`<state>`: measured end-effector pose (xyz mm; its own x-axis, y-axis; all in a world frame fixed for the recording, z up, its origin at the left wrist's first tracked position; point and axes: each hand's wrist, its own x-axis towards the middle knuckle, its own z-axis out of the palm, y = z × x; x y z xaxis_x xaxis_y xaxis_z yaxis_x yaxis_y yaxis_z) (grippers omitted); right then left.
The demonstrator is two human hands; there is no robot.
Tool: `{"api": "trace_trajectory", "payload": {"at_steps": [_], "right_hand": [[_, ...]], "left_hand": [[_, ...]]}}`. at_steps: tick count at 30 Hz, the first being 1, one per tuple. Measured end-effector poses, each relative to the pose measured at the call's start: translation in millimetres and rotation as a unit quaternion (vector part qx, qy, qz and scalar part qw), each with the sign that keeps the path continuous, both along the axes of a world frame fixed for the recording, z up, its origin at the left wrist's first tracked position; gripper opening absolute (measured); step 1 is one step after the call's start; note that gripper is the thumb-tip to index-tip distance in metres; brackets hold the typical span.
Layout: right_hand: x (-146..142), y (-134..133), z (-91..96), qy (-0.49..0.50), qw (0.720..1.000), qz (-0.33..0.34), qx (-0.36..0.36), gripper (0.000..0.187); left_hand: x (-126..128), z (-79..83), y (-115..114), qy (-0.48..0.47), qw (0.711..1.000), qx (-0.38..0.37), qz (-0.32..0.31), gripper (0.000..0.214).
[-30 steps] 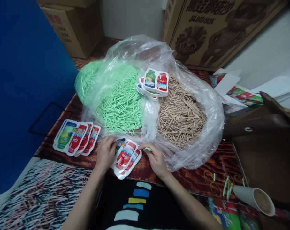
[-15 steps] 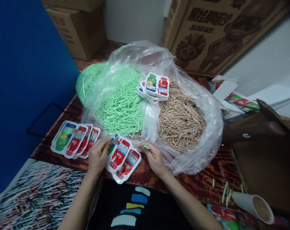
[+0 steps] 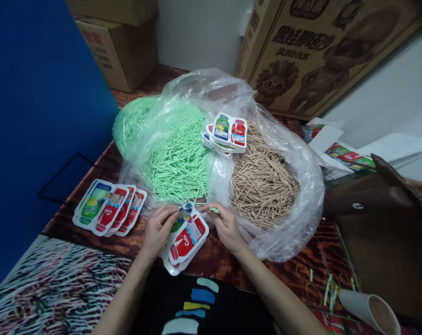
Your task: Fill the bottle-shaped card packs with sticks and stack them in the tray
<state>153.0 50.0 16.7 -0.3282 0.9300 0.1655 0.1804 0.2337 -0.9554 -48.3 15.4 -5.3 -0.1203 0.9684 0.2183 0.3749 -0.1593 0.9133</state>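
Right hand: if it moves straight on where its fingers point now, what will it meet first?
Probably the clear plastic bag, at its near fold, with the heap of green sticks just behind. The right hand points up-left; depth is unclear.

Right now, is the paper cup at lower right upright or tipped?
Tipped: the paper cup lies on its side, its open mouth facing the camera.

The black top (image 3: 228, 309) bore pale blue, blue and yellow bars. Left hand (image 3: 158, 229) and right hand (image 3: 227, 228) were bare.
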Motion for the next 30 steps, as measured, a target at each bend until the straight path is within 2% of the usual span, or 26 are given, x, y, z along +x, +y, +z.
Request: {"api": "trace_trajectory", "payload": {"at_steps": [8,11,14,16,19,25,28,30], "right_hand": [[-1,6,9.3,0.006,1.000,-0.010,-0.013,0.018],[-4,14,18.3,0.086,0.992,-0.042,-0.079,0.015],[-10,28,31.4,0.227,0.955,-0.050,-0.182,0.015],[-15,36,38.7,0.275,0.934,-0.030,-0.228,0.018],[-20,41,42.0,0.281,0.922,-0.010,-0.268,0.022],[-22,32,30.6,0.284,0.899,0.013,-0.332,0.022],[-19,27,30.4,0.246,0.908,0.018,-0.338,0.022],[-17,25,34.5,0.197,0.920,0.048,-0.334,0.022]], "left_hand": [[12,1.8,-2,-0.047,0.998,-0.015,-0.026,0.016],[17,0.6,0,-0.066,0.996,-0.024,-0.047,0.016],[23,0.6,2,-0.091,0.994,-0.033,-0.047,0.015],[26,0.9,2,-0.110,0.992,-0.044,-0.042,0.014],[30,-0.1,2,-0.146,0.987,-0.059,-0.041,0.015],[34,-6.0,0,-0.225,0.968,-0.109,-0.019,0.017],[37,-7.3,0,-0.243,0.962,-0.120,-0.007,0.015],[38,-7.0,1,-0.244,0.964,-0.107,-0.009,0.014]]}}
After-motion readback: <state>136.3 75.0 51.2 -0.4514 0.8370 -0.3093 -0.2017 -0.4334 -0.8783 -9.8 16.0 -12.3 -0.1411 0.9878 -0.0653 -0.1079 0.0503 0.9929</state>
